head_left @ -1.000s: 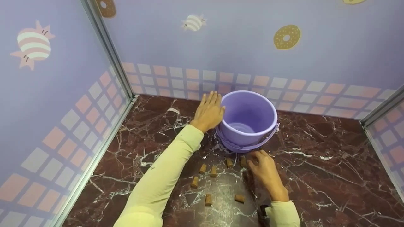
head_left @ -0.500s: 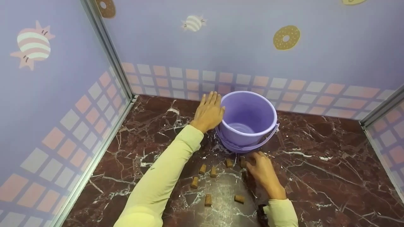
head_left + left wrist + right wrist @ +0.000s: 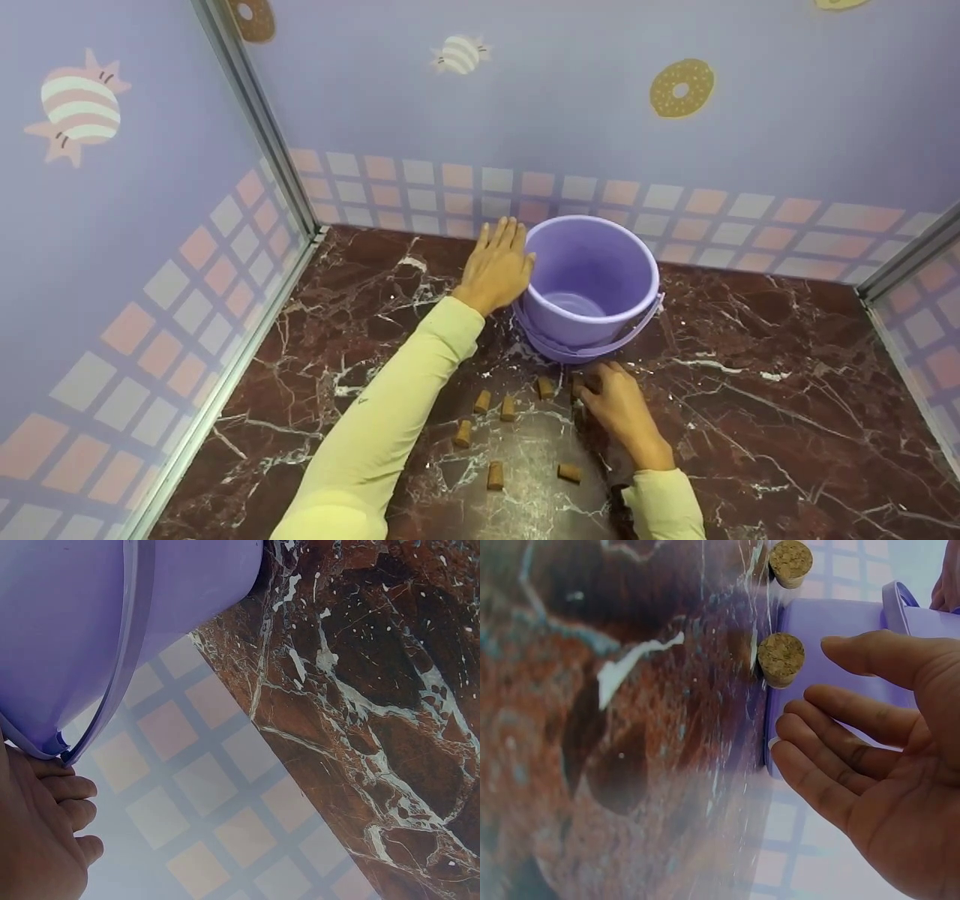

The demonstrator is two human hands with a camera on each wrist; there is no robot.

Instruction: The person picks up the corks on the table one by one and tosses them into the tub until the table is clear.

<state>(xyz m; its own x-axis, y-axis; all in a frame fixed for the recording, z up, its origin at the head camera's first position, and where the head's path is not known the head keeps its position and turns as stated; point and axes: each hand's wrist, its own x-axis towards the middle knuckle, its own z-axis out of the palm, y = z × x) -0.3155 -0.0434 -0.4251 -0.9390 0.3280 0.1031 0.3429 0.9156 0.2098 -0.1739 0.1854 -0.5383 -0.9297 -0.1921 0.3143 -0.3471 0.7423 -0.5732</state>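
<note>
A purple bucket (image 3: 592,262) stands upright by the back wall, its handle (image 3: 133,630) lowered toward the front. My left hand (image 3: 496,268) rests against the bucket's left side at the rim, fingers stretched out in the head view. Just in front of the bucket, my right hand (image 3: 621,405) is low over the floor beside a cork (image 3: 781,658). That cork stands upright between thumb and fingers, which are apart from it in the right wrist view. Another upright cork (image 3: 545,387) is just to its left. Inside the bucket, the visible bottom is bare.
Several more corks lie or stand nearer on the dark red marbled floor (image 3: 750,420), among them a lying cork (image 3: 569,472) and a cork (image 3: 495,475) at the front. Patterned lilac panels enclose the space: the back wall (image 3: 555,112) and the left wall (image 3: 150,225).
My right hand has shifted slightly left, closer to the cork in front of the bucket. The left hand, bucket and corks have stayed where they were.
</note>
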